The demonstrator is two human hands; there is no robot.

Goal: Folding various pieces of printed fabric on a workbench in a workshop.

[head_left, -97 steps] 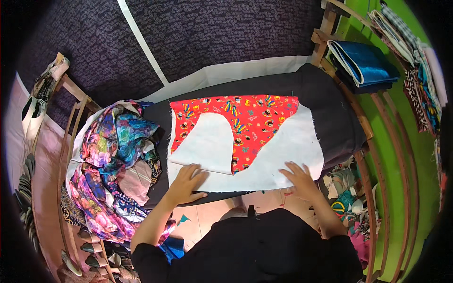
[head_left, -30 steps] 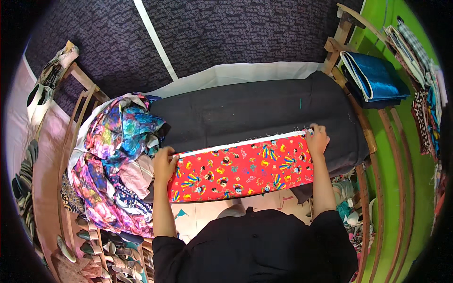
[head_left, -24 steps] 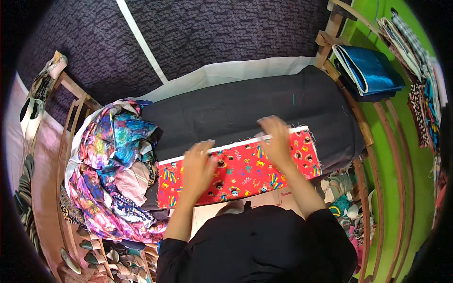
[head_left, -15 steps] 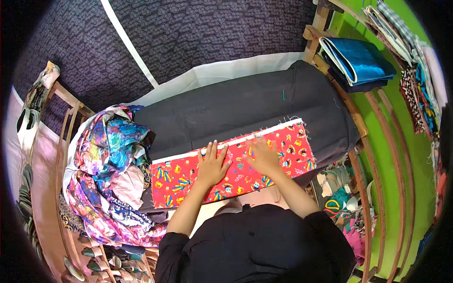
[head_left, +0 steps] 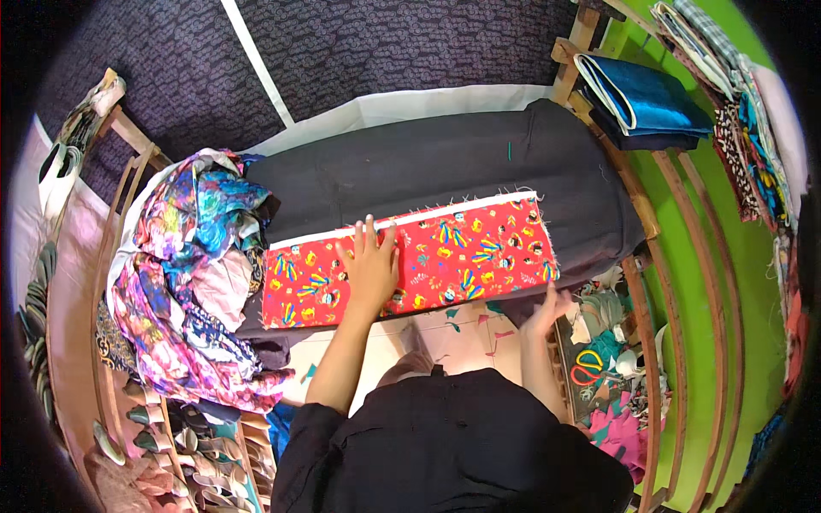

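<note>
A red printed cloth (head_left: pixel 445 256) with colourful figures lies folded along the front of the black padded surface. A white strip runs along its far edge, and loose threads fray from its right end. My left hand (head_left: pixel 373 272) rests flat on the cloth left of its middle, fingers spread. Off the cloth's near right corner, my right hand (head_left: pixel 540 318) is in the air with its fingers partly stretched and apart. Nothing shows in its grasp; whether a fingertip touches the cloth's edge I cannot tell.
A heap of floral fabric (head_left: pixel 188 282) covers the padded surface's left end. Folded blue cloth (head_left: pixel 646 94) sits on the wooden frame at the far right. Scissors with red and yellow handles (head_left: pixel 587 368) lie among scraps at the lower right. Several shoes fill a rack (head_left: pixel 209 462) at lower left.
My right hand has left the cloth and moved right and toward me, past its near edge. My left hand stays on the cloth. The view has shifted slightly.
</note>
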